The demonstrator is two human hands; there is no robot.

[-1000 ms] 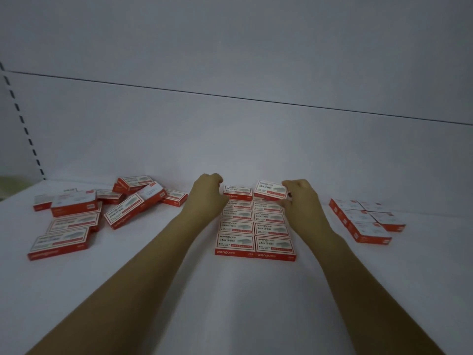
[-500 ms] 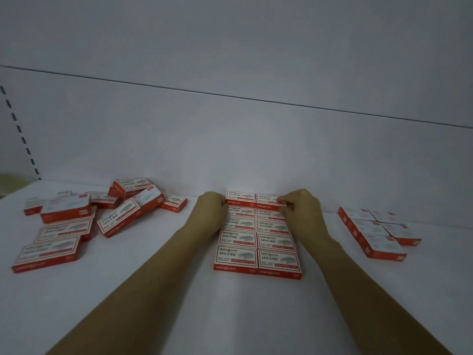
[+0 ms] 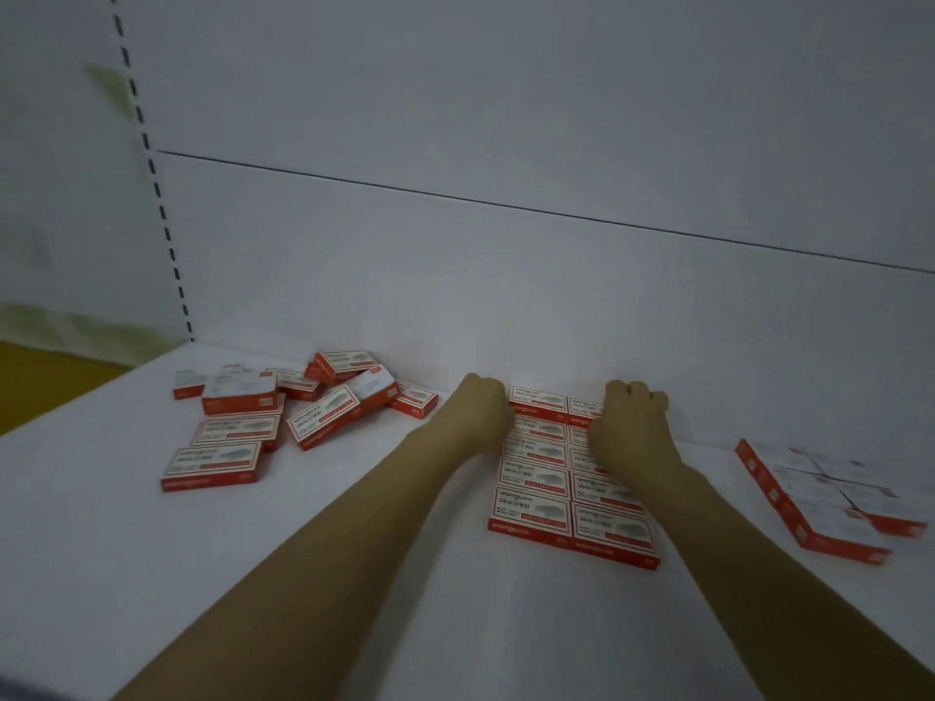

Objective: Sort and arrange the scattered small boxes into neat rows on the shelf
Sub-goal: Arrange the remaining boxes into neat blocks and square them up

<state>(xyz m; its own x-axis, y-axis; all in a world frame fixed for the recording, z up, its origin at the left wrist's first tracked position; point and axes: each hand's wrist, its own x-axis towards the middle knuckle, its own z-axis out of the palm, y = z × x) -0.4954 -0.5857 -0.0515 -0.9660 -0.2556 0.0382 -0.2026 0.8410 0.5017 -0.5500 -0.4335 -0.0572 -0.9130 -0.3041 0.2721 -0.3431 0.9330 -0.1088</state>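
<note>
Box (image 3: pixel 584 408) is down flat now at back of grid (image 3: pixel 536 503). Your left hand (image 3: pixel 480 412) is a fist vs its left edge; right hand (image 3: pixel 630 427) curled on back box, grip unclear tbh. Push unevenly n you'll skew rows.

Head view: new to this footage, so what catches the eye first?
The left hand and right hand touch the far end of a tidy two-column block of red boxes at centre. A messy pile lies to its left; a smaller neat group sits right.

Front box (image 3: pixel 528 513) top: "24/6"; brand line starts "wangu", rest blurred
</note>
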